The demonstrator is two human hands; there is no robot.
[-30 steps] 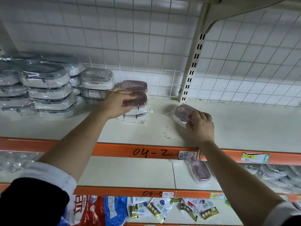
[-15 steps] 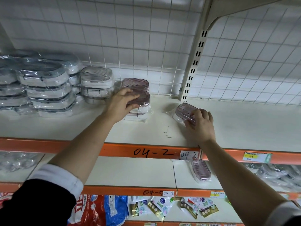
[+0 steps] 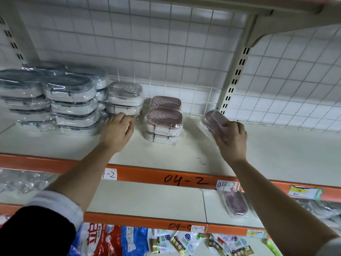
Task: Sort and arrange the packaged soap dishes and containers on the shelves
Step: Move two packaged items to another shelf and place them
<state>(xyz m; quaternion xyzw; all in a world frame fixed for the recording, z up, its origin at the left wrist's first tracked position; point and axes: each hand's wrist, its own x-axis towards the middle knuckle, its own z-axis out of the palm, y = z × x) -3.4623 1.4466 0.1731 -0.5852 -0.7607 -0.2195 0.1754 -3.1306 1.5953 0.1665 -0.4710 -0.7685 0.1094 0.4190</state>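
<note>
On the cream shelf (image 3: 276,154) — our left hand (image 3: 118,131), grip unclear, moved from pink stack (image 3: 164,122) to clear stack (image 3: 125,97); right hand (image 3: 230,141) holds a pink dish (image 3: 212,118).

We see the shelf (image 3: 276,154) in flat, rather dim light, soft shadows pooling at the foot of the grey-lidded stacks (image 3: 70,89) whose plastic wrap flares with white glare, while the wire grid (image 3: 295,80) bows at the wide-angle edges and detail smears throughout.

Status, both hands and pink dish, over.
Left hand at base of clear-lid stack, grip unclear. Right hand grips loose pink dish, tilted. Pink stack between hands.
</note>
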